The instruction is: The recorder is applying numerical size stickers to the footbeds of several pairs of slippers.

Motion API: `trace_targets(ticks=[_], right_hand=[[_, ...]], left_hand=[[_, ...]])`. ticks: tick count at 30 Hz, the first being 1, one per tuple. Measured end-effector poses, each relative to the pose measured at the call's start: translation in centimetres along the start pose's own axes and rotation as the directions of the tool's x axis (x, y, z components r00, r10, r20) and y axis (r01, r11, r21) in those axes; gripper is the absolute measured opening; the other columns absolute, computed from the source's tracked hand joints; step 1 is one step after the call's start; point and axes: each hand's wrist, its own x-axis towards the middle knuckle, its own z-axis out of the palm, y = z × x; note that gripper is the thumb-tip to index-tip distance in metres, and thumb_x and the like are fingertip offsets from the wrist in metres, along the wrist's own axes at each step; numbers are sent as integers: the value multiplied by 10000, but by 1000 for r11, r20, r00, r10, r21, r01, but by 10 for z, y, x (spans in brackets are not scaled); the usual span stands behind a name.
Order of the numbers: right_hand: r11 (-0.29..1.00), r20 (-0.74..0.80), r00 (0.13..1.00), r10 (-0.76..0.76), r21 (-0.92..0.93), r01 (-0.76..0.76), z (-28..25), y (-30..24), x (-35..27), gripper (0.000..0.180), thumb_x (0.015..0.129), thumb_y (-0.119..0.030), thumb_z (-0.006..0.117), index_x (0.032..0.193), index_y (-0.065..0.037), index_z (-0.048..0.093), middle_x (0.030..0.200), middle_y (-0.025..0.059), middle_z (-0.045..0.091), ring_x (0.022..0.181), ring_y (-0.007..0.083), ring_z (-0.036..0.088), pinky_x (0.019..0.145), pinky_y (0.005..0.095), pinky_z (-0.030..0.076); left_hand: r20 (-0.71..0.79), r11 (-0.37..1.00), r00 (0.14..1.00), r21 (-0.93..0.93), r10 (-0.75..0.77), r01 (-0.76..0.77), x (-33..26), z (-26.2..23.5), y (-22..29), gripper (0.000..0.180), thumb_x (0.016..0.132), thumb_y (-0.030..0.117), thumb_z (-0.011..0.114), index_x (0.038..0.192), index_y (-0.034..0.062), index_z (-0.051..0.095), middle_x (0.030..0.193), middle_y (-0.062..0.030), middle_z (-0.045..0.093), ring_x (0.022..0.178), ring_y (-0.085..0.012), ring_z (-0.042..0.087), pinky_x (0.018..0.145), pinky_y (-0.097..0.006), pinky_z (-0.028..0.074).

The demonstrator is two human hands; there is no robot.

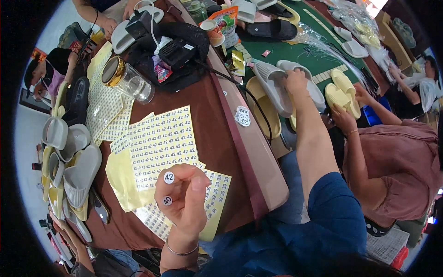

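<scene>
Now my left hand (187, 198) curls closed, wearing round number stickers (169, 177); my right hand (296, 82) touches grey slides (270, 79), grip unclear: likely labelling, next needing steady placement.

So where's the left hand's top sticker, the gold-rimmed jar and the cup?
Top sticker (169, 177): head view, its white face.
Jar (131, 81): head view, its clear side.
Cup (213, 35): head view, its side.

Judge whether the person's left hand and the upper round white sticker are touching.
Touching: the head view shows the upper sticker lying flat on a finger of the left hand.
</scene>
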Motion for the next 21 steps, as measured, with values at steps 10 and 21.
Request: trace_targets(ticks=[10,21], right_hand=[[983,-335,929,-159,36,182,-86,-5,15,223,878,-243,577,963,-86,710,946,217,673,908,380,661,793,487,537],[717,-636,706,-312,330,614,-284,-70,-193,263,819,-36,692,1080,-17,690,947,158,690,825,275,688,747,322,531]], left_hand=[[-248,981,955,-68,162,-184,10,-14,5,190,960,50,522,1131,-30,550,797,-101,610,732,-147,566,728,-286,458],[-473,802,844,-387,251,-455,31,-69,29,222,957,49,568,1165,-27,553,829,-95,634,720,-146,575,684,-264,445]])
